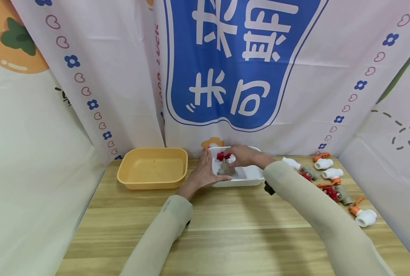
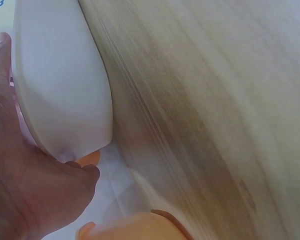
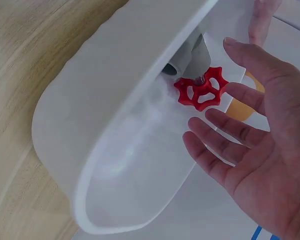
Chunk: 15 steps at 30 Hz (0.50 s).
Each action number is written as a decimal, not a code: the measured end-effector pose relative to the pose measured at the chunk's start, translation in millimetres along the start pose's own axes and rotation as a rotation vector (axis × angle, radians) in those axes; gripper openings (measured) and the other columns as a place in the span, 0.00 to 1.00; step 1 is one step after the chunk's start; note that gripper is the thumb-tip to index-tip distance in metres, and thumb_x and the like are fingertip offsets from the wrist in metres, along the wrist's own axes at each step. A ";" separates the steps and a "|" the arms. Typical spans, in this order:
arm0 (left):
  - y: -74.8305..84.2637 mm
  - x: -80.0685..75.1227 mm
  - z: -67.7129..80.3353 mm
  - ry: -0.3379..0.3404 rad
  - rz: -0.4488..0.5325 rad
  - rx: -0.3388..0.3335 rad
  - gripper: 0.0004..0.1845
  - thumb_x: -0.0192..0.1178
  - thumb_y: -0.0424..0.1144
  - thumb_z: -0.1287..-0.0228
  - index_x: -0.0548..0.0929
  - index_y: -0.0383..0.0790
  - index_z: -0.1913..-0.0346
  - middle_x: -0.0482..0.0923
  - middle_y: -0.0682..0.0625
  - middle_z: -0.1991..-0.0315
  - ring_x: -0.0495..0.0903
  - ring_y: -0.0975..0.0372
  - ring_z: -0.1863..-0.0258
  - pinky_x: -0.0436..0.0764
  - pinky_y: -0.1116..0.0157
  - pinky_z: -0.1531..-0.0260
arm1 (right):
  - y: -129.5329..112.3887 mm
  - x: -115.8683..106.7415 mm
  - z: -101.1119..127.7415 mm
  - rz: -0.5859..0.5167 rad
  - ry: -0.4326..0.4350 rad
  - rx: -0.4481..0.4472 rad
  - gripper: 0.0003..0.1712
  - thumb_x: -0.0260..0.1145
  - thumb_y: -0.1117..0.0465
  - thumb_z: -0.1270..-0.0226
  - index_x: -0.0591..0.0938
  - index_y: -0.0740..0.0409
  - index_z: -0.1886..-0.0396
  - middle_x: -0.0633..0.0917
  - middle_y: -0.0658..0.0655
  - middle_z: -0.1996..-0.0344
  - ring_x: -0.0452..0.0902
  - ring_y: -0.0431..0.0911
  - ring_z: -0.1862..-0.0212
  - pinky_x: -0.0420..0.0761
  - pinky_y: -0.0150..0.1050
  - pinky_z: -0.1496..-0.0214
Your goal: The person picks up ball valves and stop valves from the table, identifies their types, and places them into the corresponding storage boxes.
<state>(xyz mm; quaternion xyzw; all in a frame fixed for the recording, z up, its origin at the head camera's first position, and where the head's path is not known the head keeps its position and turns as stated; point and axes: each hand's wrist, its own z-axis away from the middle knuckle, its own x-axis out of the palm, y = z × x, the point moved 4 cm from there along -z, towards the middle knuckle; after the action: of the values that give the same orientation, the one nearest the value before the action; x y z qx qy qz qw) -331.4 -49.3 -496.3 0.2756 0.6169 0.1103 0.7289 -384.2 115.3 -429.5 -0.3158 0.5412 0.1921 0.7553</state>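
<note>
A white plastic tray (image 1: 241, 183) stands against the back curtain. Inside its left part lies a grey valve (image 3: 192, 59) with a red handwheel (image 3: 202, 91). My left hand (image 1: 204, 173) rests against the tray's left end, fingers stretched along the rim and thumb out along the front side. Over the tray, my right hand (image 1: 245, 155) has its fingers spread and loosely bent; in the right wrist view they are beside the handwheel, not curled round it. The left wrist view shows the tray's outer wall (image 2: 65, 80) next to the left palm.
Left of the white tray is a yellow tray (image 1: 153, 186). Several valves lie on the right of the wooden table (image 1: 225, 237), some white with orange handles (image 1: 365, 217), others grey with red handwheels (image 1: 330, 193). Printed curtains (image 1: 129, 96) enclose the back and sides.
</note>
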 end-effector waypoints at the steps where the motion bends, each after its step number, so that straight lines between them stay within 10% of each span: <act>1: -0.3 0.0 0.3 0.000 0.003 -0.002 0.76 0.67 0.77 0.45 0.27 0.42 0.14 0.17 0.48 0.14 0.31 0.50 0.13 0.60 0.41 0.22 | 1.0 0.0 1.6 -0.002 0.002 0.004 0.31 0.76 0.53 0.30 0.82 0.62 0.32 0.85 0.62 0.38 0.79 0.60 0.36 0.79 0.55 0.30; 15: -0.5 1.2 1.9 -0.001 0.026 -0.036 0.77 0.67 0.78 0.47 0.26 0.46 0.14 0.16 0.51 0.14 0.32 0.49 0.13 0.60 0.39 0.22 | 7.9 -3.3 22.6 -0.011 0.057 0.025 0.38 0.77 0.50 0.31 0.77 0.62 0.27 0.79 0.67 0.33 0.78 0.61 0.34 0.78 0.58 0.28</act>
<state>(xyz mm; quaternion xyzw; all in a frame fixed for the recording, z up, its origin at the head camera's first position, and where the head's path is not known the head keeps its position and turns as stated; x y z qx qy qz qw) -329.4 -49.6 -497.4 0.2704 0.6109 0.1308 0.7325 -374.6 136.6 -423.7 -0.3147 0.5631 0.1721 0.7445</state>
